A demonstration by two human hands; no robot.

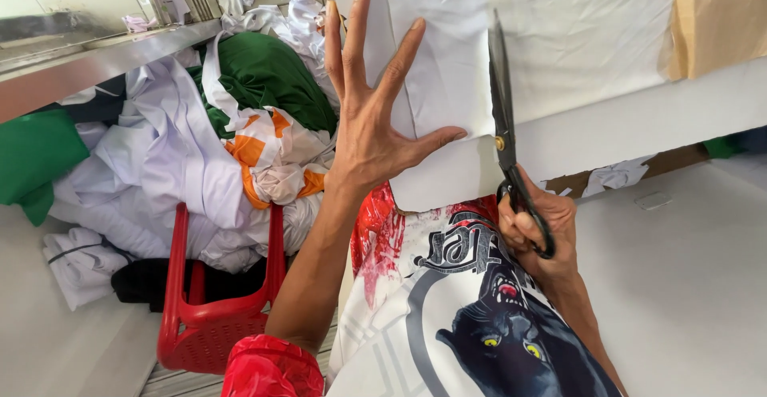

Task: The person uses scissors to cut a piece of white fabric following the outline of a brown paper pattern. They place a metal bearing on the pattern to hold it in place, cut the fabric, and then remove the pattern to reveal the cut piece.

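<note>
The left hand (369,117) is spread wide, all fingers apart, and it presses flat on the white fabric (455,69) that lies on the worktop (687,285). The thumb points to 3 o'clock and touches the lower edge of the fabric piece. The right hand (535,233) is at 4 o'clock from the left hand, near the edge of the worktop. It is closed around the handles of the black scissors (505,137). The blades point up to 12 o'clock and look nearly closed; they stand on the right side edge of the white fabric, just beside the left thumb. So the fabric is under the left hand and at 11 o'clock from the right hand.

At 9 o'clock from the left hand there is a pile of cloth (200,141) in white, green and orange, which lies over a red plastic chair (208,317). The person wears a printed shirt with a black panther picture (495,333).
</note>
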